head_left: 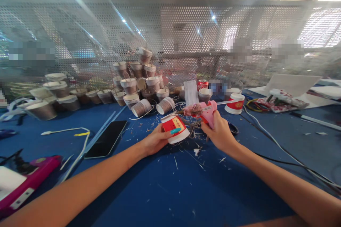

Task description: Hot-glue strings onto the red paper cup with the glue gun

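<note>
My left hand (157, 137) is wrapped round a red and white paper cup (170, 125), held tilted above the blue table. In my right hand (220, 131) is a pink glue gun (208, 112), its nozzle pointing left at the edge of the cup. A clear glue stick (223, 103) sticks out of the back of the gun. Stringy residue covers the gun's front. Behind it stands another red and white paper cup (235, 104). Two string-wrapped cups (165, 105) lie on their sides just beyond my left hand.
Several wrapped cups are stacked (129, 86) at the back, with more (57, 88) at the left. A black phone (106, 139), a magenta power strip (33, 181) and a red can (203, 84) are about. Cables (279, 145) cross the right side; a perforated screen (181, 25) stands behind.
</note>
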Motion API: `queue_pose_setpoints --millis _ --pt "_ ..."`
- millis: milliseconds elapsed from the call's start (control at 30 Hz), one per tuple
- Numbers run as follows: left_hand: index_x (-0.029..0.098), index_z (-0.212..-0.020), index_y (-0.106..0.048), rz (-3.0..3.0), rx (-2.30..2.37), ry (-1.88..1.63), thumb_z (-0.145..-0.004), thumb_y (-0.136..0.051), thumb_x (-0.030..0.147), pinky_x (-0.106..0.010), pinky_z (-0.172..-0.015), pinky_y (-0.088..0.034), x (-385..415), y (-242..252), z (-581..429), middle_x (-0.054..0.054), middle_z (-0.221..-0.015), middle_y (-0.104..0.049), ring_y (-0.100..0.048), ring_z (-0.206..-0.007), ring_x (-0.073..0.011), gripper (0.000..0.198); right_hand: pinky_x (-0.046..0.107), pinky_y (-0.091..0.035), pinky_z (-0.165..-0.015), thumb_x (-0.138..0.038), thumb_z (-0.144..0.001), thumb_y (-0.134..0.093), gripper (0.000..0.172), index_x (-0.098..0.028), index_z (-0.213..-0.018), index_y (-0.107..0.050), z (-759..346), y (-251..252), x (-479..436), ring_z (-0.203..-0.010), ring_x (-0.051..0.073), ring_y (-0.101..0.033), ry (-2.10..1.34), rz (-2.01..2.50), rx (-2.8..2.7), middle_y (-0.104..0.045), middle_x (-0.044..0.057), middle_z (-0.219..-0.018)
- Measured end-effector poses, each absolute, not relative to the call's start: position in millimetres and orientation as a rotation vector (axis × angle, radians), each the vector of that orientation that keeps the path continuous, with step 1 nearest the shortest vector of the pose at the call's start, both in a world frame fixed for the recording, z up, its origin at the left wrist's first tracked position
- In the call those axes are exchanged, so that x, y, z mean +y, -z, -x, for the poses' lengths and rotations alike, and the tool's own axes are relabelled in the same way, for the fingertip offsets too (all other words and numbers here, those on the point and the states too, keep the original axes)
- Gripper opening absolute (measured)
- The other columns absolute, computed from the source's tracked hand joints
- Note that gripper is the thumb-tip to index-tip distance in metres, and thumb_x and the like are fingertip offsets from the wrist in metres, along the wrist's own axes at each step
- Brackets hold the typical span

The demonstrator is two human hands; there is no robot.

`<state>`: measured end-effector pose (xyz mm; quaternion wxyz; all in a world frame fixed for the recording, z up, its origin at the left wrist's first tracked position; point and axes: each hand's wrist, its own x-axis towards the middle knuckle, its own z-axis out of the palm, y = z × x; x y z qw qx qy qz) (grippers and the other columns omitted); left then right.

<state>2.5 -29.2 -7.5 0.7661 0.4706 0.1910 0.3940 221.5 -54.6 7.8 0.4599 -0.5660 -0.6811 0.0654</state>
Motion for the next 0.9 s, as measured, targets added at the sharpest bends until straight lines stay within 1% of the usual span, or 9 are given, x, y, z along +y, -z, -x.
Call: queue_pose_setpoints --millis 133,433,600,767,900 --pt "0.016 -0.105 -0.06 -1.023 0.421 -0.848 -0.056 -0.08 0.019 -0.033 -0.087 -0.044 -28.6 8.4 -2.1 -0.006 -0.097 -0.07 -0.064 -0.091 -0.0196 0.053 0.026 -0.028 -0.045 -0.034 -0.071 -0.044 0.022 -0.024 -0.07 -0.024 -222.4 -6.0 -53.3 -0.045 0.01 -0.036 -0.151 1.394 -1.681 -0.041 -0.004 -0.053" --pt "0.013 -0.101 -0.064 -1.033 0.448 -0.837 -0.053 -0.081 0.022 -0.032 -0.084 -0.046 -28.0 7.5 -1.7 -0.006 -0.094 -0.071 -0.065 -0.088 -0.0191 0.052 0.026 -0.029 -0.046 -0.036 -0.072 -0.044 0.022 -0.024 -0.071 -0.025 -223.3 -3.9 -50.6 -0.046 0.011 -0.039 -0.158 1.438 -1.682 -0.043 -0.003 -0.055" --pt "0.014 -0.103 -0.063 -1.039 0.467 -0.828 -0.052 -0.081 0.023 -0.032 -0.085 -0.046 -29.7 6.4 -1.7 -0.006 -0.095 -0.071 -0.064 -0.089 -0.0196 0.055 0.027 -0.029 -0.047 -0.036 -0.072 -0.042 0.022 -0.024 -0.07 -0.024 -224.4 -4.4 -50.3 -0.047 0.012 -0.039 -0.148 1.458 -1.685 -0.043 -0.003 -0.055" --pt "0.014 -0.105 -0.062 -1.061 0.459 -0.828 -0.054 -0.08 0.023 -0.033 -0.086 -0.045 -30.3 5.5 -1.2 -0.007 -0.097 -0.07 -0.064 -0.091 -0.0203 0.055 0.027 -0.028 -0.048 -0.036 -0.071 -0.042 0.022 -0.024 -0.07 -0.024 -224.2 -4.0 -50.3 -0.048 0.012 -0.039 -0.13 1.505 -1.686 -0.044 -0.001 -0.056" --pt "0.013 -0.107 -0.06 -1.111 0.486 -0.81 -0.055 -0.08 0.027 -0.034 -0.088 -0.044 -32.2 3.4 -0.8 -0.009 -0.1 -0.069 -0.063 -0.094 -0.0222 0.058 0.027 -0.031 -0.049 -0.036 -0.071 -0.043 0.02 -0.023 -0.072 -0.029 -225.0 -7.0 -50.1 -0.05 0.014 -0.043 -0.128 1.588 -1.69 -0.048 0.0 -0.058"
